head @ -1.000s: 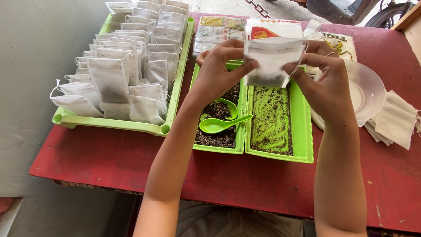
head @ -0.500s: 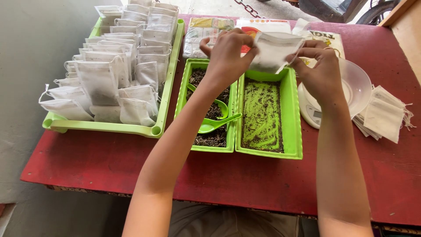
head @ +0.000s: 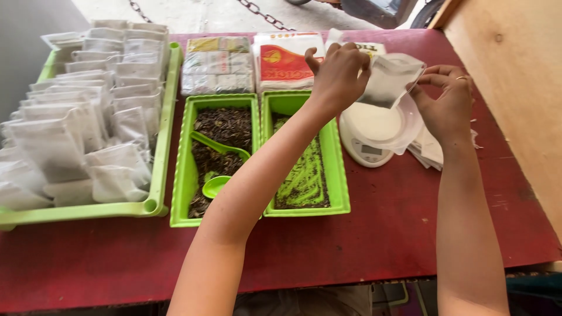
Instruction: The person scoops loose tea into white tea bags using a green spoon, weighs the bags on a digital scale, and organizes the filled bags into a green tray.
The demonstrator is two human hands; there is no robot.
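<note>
both hands pinch one small white pouch (head: 389, 79) above the white kitchen scale (head: 374, 131): the left hand (head: 336, 76) grips its left top edge, the right hand (head: 448, 99) its right corner. green trays (head: 304, 205) sit just left on the red surface (head: 380, 234).

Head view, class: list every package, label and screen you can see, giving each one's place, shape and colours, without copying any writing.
Small pouch: held by both hands above the scale, whitish, rectangular.
Red-and-white packet: back of table, behind right green tray, rectangular.
Clear-wrapped packet: left of it, yellow-green top.
Filled pouches: large left tray, whitish.
Scale screen: small grey rectangle on the white scale's front.
</note>
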